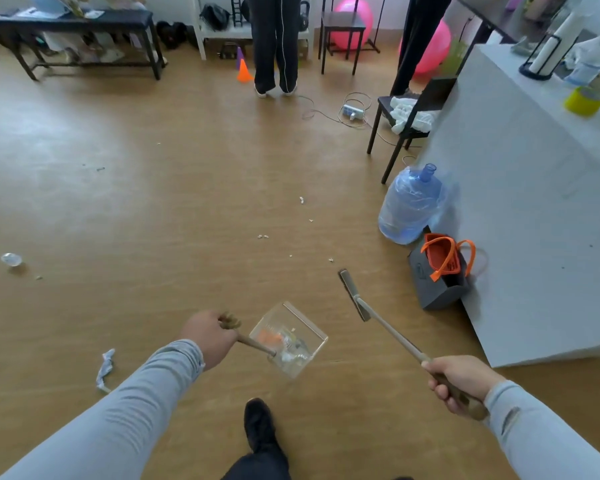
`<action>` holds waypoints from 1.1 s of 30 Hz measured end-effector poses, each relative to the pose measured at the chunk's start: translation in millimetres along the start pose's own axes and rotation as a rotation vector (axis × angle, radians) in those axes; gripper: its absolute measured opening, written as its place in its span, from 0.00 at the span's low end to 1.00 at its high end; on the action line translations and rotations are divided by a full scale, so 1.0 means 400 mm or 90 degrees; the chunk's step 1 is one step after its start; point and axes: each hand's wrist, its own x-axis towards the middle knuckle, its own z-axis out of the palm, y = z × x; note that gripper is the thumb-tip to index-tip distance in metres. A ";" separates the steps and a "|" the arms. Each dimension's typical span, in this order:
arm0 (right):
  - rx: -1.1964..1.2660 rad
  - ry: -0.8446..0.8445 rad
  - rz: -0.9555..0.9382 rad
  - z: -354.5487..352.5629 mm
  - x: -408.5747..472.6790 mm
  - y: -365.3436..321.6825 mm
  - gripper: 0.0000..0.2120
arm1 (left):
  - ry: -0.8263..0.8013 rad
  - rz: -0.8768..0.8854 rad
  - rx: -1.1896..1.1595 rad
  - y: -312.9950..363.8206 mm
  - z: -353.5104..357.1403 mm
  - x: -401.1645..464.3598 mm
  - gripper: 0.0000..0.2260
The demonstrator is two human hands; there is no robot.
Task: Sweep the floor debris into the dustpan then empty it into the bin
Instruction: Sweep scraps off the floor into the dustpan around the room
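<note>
My left hand [210, 337] grips the wooden handle of a clear dustpan [290, 337], held above the floor with orange and white scraps inside it. My right hand [459, 379] grips the handle of a small broom [354, 294], whose narrow head hangs just over the floor to the right of the dustpan. Small white crumbs [263, 236] lie scattered on the wooden floor ahead. A crumpled paper strip [105, 368] lies at the lower left, and a clear plastic piece [12, 259] at the far left. No bin is recognisable in view.
A grey counter [520, 202] fills the right side, with a blue water jug [409, 206] and a dark bag with orange straps [442, 271] at its foot. A black chair [409, 116] and a power strip [352, 110] lie beyond. A person [276, 39] stands at the back. My shoe [258, 424] is below.
</note>
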 end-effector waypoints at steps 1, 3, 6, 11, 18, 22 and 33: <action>0.009 0.006 0.002 0.025 0.002 -0.032 0.14 | -0.005 0.010 0.004 -0.006 -0.018 0.031 0.05; 0.022 0.016 0.007 0.071 0.007 -0.089 0.14 | -0.011 0.026 0.014 -0.016 -0.053 0.088 0.07; 0.027 0.036 0.009 0.121 0.015 -0.165 0.12 | -0.014 0.041 0.019 -0.022 -0.102 0.168 0.11; 0.031 0.068 0.009 0.156 0.053 -0.296 0.10 | -0.019 0.040 0.030 -0.008 -0.146 0.305 0.09; 0.054 0.072 0.029 0.148 0.193 -0.479 0.12 | -0.013 0.023 0.073 0.081 -0.177 0.510 0.10; 0.050 0.083 0.033 0.127 0.308 -0.625 0.10 | -0.034 0.012 0.106 0.151 -0.196 0.624 0.10; -0.128 0.086 -0.026 0.161 0.584 -0.907 0.16 | -0.108 -0.032 0.169 0.298 -0.174 1.049 0.10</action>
